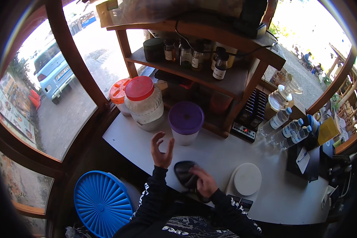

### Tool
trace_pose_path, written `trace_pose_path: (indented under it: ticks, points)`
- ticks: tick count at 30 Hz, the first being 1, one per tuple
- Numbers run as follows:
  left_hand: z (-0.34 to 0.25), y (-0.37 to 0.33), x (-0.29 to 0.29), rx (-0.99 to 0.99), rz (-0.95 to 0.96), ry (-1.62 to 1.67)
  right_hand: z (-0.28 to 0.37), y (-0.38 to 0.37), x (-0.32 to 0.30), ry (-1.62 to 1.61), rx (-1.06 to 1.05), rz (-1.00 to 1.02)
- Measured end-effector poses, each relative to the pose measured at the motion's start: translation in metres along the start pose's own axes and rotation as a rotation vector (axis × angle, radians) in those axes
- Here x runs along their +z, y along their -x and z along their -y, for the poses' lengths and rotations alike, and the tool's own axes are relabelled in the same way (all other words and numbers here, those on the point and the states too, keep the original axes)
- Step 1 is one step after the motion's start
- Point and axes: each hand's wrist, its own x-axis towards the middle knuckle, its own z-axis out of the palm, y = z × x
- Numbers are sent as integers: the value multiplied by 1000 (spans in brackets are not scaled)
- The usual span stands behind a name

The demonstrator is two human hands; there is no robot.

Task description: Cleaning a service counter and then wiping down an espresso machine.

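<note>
My left hand (162, 151) is raised over the table's near edge, empty, its thumb and fingers apart and curved. Just beyond it stands a plastic tub with a purple lid (186, 118), which it does not visibly touch. My right hand (206, 182) is over the right side of a shiny black, bowl-like object (185, 173), with fingertips across its edge. Those fingers are blurred, and whether they grip it cannot be made out. Right of that hand sits a white scale (248, 179) with a round platform.
Left of the purple-lidded tub are a red-lidded jar (143, 105) and an orange-lidded container (120, 92). A wooden shelf (182, 69) with several small bottles rises behind. Several water bottles (291, 133) stand at right. A large blue lid (103, 204) is at lower left.
</note>
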Motion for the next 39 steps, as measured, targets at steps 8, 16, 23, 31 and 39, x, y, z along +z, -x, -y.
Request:
trace_pose_path:
  ticks: [8, 16, 23, 31, 39]
  points:
    - [-19, 9, 53, 50, 99, -127, -54, -33, 1, 558, 35, -302]
    - [6, -15, 34, -25, 32, -49, -16, -2, 29, -48, 13, 44]
    - [-29, 34, 10, -67, 158, 137, -58, -51, -38, 443, 116, -622]
    - [-44, 78, -18, -117, 230, 193, -55, -17, 61, 310, -280, 119]
    - [-37, 88, -25, -98, 193, 209, -40, -38, -37, 236, 103, -241]
